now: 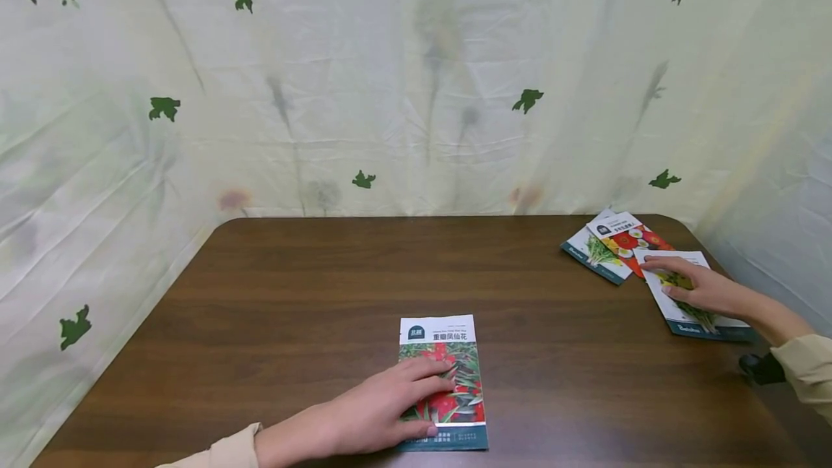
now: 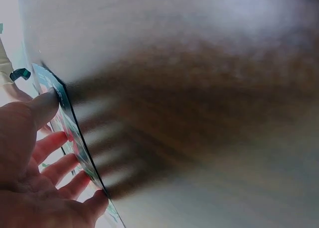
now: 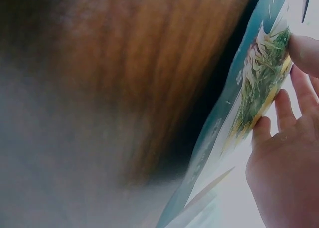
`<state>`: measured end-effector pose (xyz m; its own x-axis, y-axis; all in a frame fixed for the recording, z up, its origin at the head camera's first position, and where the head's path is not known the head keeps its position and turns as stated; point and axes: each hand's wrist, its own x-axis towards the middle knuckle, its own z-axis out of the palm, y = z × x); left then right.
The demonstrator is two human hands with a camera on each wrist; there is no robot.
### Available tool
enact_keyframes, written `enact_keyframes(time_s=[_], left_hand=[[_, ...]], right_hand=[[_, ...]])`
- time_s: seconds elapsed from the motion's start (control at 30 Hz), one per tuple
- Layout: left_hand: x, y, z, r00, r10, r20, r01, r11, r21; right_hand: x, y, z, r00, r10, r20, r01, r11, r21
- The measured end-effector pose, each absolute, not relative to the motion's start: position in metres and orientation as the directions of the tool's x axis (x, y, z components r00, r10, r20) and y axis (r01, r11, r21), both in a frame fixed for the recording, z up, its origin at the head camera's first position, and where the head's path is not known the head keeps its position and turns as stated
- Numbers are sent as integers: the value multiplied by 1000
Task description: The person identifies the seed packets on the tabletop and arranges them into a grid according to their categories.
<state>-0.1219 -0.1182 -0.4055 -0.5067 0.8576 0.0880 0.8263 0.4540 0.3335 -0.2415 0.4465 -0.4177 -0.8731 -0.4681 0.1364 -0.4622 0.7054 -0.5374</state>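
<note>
My left hand (image 1: 390, 406) rests on a seed packet (image 1: 466, 367) with red flowers and a teal bottom band, lying near the table's front edge. Its fingers are spread across the picture, and in the left wrist view the thumb (image 2: 45, 108) touches the packet's teal end. At the far right, my right hand (image 1: 715, 291) touches another seed packet (image 1: 672, 309), white with a green and yellow plant picture. In the right wrist view its fingertips (image 3: 281, 101) lie loosely on that picture. Parts of both packets are hidden under the hands.
Beyond the right hand, a packet with red and yellow flowers (image 1: 629, 238) overlaps a green-sprout packet (image 1: 596, 253). The brown wooden table (image 1: 312, 287) ends at a pale curtain (image 1: 364, 78) with leaf prints. A black object (image 1: 762, 368) is at the right wrist.
</note>
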Motion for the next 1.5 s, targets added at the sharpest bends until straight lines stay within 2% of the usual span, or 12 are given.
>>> enact_keyframes(time_s=[0.33, 0.6, 0.9, 1.5], left_hand=[[-119, -126, -405, -518, 852, 79, 814, 462, 352], [-114, -128, -404, -553, 831, 54, 781, 496, 379], [-109, -126, -402, -567, 822, 50, 780, 516, 353], [-103, -133, -398, -594, 805, -16, 714, 536, 450]], right_hand=[[-242, 447, -417, -877, -464, 126, -451, 702, -551], [-242, 448, -416, -880, -457, 127, -448, 713, -540], [-240, 450, -417, -893, -437, 106, -419, 724, -547], [-239, 445, -419, -878, -458, 140, -457, 715, -529]])
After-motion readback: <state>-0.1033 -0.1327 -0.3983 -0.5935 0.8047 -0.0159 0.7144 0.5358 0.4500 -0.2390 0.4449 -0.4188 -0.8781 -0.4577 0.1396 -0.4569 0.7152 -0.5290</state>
